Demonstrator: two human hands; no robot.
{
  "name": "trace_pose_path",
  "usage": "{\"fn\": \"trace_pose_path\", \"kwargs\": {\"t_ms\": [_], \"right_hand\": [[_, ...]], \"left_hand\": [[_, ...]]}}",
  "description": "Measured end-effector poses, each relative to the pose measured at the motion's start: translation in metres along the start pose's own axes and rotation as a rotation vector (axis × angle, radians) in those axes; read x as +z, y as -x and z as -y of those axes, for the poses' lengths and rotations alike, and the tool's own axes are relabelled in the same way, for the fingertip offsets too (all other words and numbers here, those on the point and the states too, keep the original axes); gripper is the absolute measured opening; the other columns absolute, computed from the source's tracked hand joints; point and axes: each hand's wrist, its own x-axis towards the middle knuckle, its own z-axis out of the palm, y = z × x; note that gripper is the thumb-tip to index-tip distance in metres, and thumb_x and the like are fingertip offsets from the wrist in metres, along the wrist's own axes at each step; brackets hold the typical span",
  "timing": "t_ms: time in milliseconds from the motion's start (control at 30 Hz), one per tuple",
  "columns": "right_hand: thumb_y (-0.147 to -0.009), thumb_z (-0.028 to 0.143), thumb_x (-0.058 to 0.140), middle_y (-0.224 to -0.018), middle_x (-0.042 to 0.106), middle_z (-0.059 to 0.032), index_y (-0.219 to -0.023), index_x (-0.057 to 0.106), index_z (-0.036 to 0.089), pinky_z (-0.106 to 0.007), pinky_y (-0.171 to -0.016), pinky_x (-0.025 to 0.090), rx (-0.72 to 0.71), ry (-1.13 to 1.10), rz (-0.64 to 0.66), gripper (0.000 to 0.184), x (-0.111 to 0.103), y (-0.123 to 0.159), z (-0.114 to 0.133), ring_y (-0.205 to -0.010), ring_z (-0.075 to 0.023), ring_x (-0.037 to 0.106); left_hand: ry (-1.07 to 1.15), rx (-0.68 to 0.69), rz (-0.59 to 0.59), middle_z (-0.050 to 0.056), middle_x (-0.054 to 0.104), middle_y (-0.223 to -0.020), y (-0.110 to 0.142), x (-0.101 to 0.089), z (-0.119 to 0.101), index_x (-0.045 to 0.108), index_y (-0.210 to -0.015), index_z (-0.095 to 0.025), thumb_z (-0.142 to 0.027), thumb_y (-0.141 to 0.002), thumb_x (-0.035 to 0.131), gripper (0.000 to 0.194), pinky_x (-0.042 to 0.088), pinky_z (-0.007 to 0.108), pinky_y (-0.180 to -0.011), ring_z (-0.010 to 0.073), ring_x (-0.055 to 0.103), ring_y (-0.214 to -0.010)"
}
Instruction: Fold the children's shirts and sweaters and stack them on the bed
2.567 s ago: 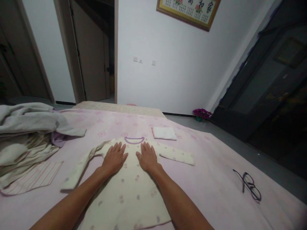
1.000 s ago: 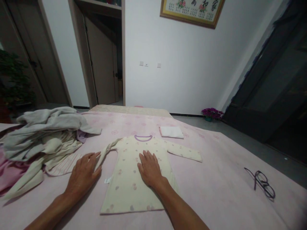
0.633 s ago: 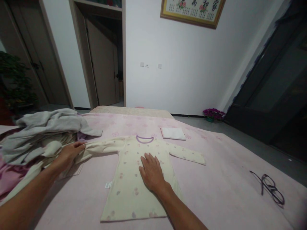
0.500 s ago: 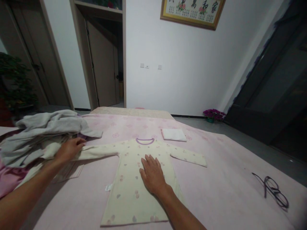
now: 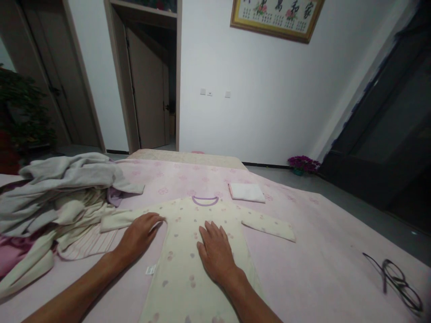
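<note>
A cream long-sleeved baby top (image 5: 182, 233) with a lilac collar and small pink and grey flower prints lies spread flat on a pink floral bedsheet (image 5: 303, 237). My right hand (image 5: 215, 253) rests palm down on its chest with the fingers spread. My left hand (image 5: 139, 233) lies flat at the root of the left-hand sleeve, near the armpit, holding nothing. A small white care label (image 5: 151, 269) sticks out at the garment's side seam.
A heap of grey, cream and striped clothes (image 5: 57, 197) lies at the left of the bed. A folded white cloth (image 5: 246, 193) sits beyond the top. Dark-framed glasses (image 5: 395, 280) lie at the right. Potted purple flowers (image 5: 303, 164) stand on the floor beyond the bed.
My left hand has slid inward along the straightened sleeve from near its cuff to the armpit. The right hand stays on the chest. The view has shifted slightly.
</note>
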Motion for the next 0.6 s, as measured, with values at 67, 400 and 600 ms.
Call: {"fn": "trace_pose_path", "kwargs": {"t_ms": [67, 400, 600], "right_hand": [[-0.102, 0.039, 0.037, -0.160, 0.037, -0.0072, -0.148, 0.048, 0.023, -0.047, -0.125, 0.012, -0.005, 0.006, -0.004, 0.050, 0.000, 0.000, -0.001, -0.151, -0.0263, 0.025], [-0.101, 0.037, 0.037, -0.160, 0.037, -0.0079, -0.148, 0.048, 0.021, -0.046, -0.125, 0.012, 0.000, -0.001, 0.001, 0.051, 0.000, -0.003, 0.001, -0.150, -0.0274, 0.025], [-0.101, 0.037, 0.037, -0.160, 0.037, -0.0081, -0.148, 0.048, 0.021, -0.047, -0.125, 0.012, 0.001, -0.005, 0.004, 0.051, -0.002, -0.002, 0.002, -0.151, -0.0273, 0.024]], "left_hand": [[-0.111, -0.019, -0.020, 0.010, 0.068, -0.110, 0.007, -0.008, 0.010, 0.070, -0.103, -0.023, -0.028, -0.094, 0.046, 0.026, 0.049, 0.040, -0.092, 0.0255, 0.062, -0.102], [-0.309, -0.008, 0.207, 0.010, 0.068, -0.100, 0.003, -0.032, 0.046, 0.070, -0.107, -0.023, -0.025, -0.097, 0.035, 0.037, 0.045, 0.036, -0.079, 0.0257, 0.061, -0.092], [-0.242, -0.126, 0.240, 0.006, 0.069, -0.098, -0.013, -0.053, 0.043, 0.068, -0.095, -0.023, -0.021, -0.085, 0.044, 0.027, 0.042, 0.030, -0.074, 0.0224, 0.063, -0.092]]}}
